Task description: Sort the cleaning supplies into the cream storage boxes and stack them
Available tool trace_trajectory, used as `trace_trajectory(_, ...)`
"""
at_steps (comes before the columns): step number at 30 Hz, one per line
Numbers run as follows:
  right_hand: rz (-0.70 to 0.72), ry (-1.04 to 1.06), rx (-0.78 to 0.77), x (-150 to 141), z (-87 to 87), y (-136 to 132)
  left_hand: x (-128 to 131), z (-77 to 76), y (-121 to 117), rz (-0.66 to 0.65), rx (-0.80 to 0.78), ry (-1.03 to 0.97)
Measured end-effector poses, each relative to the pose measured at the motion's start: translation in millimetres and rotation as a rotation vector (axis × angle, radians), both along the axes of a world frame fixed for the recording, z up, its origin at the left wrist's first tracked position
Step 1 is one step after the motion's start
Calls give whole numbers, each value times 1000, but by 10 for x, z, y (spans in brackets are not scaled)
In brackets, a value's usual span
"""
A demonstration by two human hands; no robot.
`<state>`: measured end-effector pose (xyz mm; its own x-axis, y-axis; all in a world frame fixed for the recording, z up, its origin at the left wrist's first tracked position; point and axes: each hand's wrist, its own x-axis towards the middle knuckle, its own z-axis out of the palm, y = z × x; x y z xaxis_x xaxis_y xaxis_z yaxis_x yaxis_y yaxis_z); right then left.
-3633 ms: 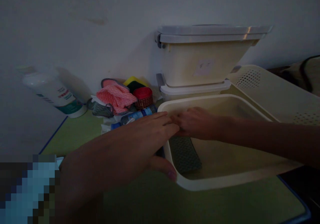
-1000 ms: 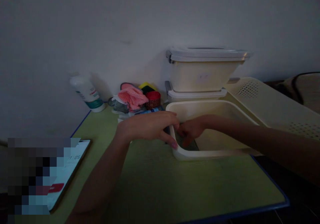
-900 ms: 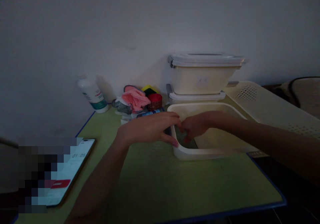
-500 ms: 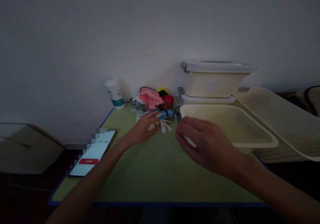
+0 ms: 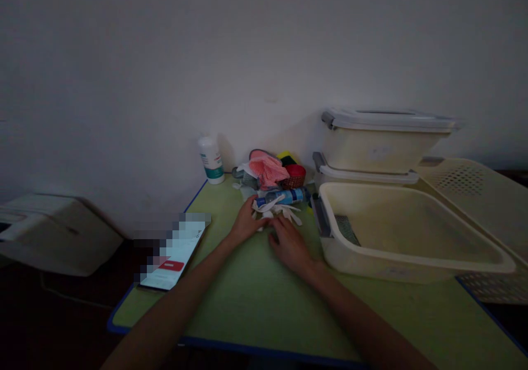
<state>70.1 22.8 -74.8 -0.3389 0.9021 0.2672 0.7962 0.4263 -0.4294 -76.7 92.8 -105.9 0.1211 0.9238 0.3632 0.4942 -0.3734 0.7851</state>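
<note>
Two hands mid-frame — right hand [image 5: 291,243], left hand [image 5: 246,220] — fingertips close together at the white gloves [image 5: 287,211]; can't tell if either grips. Gloves look thin, limp, light, probably tear-prone; better pinched at palm or cuff than a fingertip. Just beyond: blue-labelled bottle [image 5: 292,195] on its side, then pink cloth [image 5: 268,170].

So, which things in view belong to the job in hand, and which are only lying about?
In the job, it seems:
white gloves (apparently), at the left hand and right hand
open cream tub with textured cloth inside

Lying about, probably:
phone
white bottle
pink cloth
yellow sponge
blue-labelled bottle (unsure)
lidded tubs
</note>
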Motion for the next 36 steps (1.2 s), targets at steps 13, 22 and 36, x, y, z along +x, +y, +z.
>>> trace_trajectory(13, -236, 76, 7, 132, -93, 83, -1, 89, -123, 43, -119, -77)
trace_trajectory(22, -181, 42, 22, 146, -91, 64, -87, 245, 28, -23, -59, -404)
trace_trajectory(36, -146, 237, 171, 136, -123, 69, -395, 695, -290, -262, -122, -746)
